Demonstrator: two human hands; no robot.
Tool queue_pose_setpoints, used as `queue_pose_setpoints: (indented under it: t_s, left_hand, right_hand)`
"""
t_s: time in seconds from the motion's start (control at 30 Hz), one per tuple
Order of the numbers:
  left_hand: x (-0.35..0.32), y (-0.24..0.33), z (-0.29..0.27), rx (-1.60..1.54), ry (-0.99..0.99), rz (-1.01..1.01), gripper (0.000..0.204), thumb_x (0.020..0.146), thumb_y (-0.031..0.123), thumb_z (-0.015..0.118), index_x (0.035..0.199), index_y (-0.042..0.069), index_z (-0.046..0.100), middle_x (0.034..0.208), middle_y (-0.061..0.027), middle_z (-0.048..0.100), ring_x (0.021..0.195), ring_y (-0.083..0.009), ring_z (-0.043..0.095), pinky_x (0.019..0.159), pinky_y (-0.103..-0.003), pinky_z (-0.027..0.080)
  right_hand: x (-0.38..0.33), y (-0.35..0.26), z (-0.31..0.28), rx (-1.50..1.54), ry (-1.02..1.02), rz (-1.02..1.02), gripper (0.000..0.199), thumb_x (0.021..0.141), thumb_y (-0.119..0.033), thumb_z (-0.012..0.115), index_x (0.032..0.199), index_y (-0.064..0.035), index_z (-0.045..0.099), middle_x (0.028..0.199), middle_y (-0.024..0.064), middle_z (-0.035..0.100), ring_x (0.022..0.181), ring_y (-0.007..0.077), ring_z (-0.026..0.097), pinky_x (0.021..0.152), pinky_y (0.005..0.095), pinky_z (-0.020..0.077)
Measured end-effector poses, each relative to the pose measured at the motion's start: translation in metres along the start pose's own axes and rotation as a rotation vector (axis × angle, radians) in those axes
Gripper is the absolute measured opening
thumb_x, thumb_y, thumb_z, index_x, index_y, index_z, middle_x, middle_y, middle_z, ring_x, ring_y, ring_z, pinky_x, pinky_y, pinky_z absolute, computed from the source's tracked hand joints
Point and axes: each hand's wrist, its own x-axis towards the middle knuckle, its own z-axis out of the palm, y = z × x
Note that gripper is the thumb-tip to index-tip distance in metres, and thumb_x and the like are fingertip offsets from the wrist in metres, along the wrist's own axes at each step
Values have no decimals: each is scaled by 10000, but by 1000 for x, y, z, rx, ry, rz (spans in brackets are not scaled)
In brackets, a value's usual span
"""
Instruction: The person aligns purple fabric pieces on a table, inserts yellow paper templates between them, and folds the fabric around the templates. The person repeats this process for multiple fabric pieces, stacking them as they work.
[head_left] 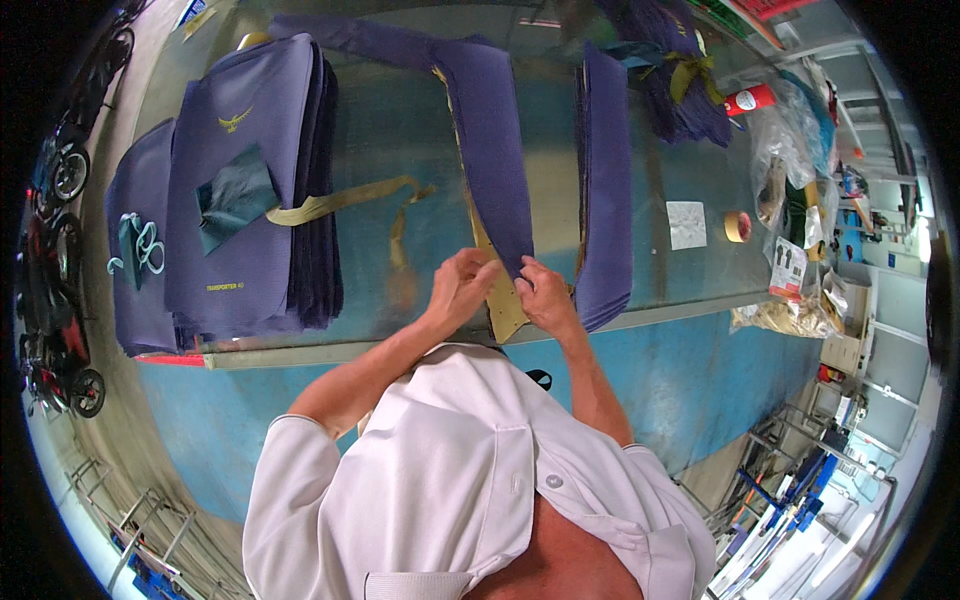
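A long purple fabric panel [485,140] lies lengthwise before me on top of a tan, stiff-looking pattern piece [508,308]. The tan piece shows along the left side and at the near end, where small holes dot it. My left hand [463,288] has its fingers bent together on the left edge of the tan piece. At the panel's near end, my right hand [547,298] pinches the purple fabric between thumb and fingers. Just right of that hand stands a stack of similar narrow purple panels [605,190]. The undersides of both hands' fingertips are hidden.
Stacks of wide purple panels [238,260] cover the table's left, with a dark teal scrap [236,198] and yellowish strap [350,197] on top. A tied purple bundle [685,90], tape roll [737,227], white paper [686,225] and plastic bags [785,150] lie right. The metal table edge [390,352] runs before me.
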Motion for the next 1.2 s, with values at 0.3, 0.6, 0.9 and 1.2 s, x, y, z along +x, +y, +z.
queue_pose_setpoints:
  t_s: [0.3, 0.6, 0.9, 1.2]
  left_hand:
    - [26, -10, 43, -442, -83, -436, 236, 920, 146, 591, 1087, -15, 548, 931, -99, 625, 786, -208, 633, 642, -352, 528]
    - [22, 38, 31, -380, -163, -517, 208, 926, 97, 554, 1093, -27, 569, 978, -111, 644, 849, -209, 632, 733, -356, 521]
    - [147, 44, 1, -702, -7, -255, 304, 920, 124, 573, 1184, -20, 531, 1035, -119, 632, 897, -263, 627, 834, -428, 504]
    - [223, 83, -85, -672, 161, -37, 348, 879, 106, 628, 1181, -17, 505, 1088, -124, 619, 967, -269, 618, 825, -428, 516]
  right_hand:
    - [-12, -20, -7, 118, 162, 79, 307, 817, -220, 650, 983, 38, 630, 1213, 286, 564, 1117, 409, 553, 969, 444, 442]
    - [-23, -31, -56, 799, -114, 533, 392, 790, -186, 695, 1085, 47, 584, 939, 147, 653, 868, 246, 641, 828, 378, 496]
    - [-48, -66, -54, 190, 99, 149, 276, 826, -138, 621, 1023, 50, 577, 888, 235, 648, 827, 394, 628, 753, 412, 479]
    - [-59, -85, -23, 180, 95, 147, 233, 840, -147, 629, 970, 36, 567, 847, 256, 623, 798, 439, 610, 702, 446, 471]
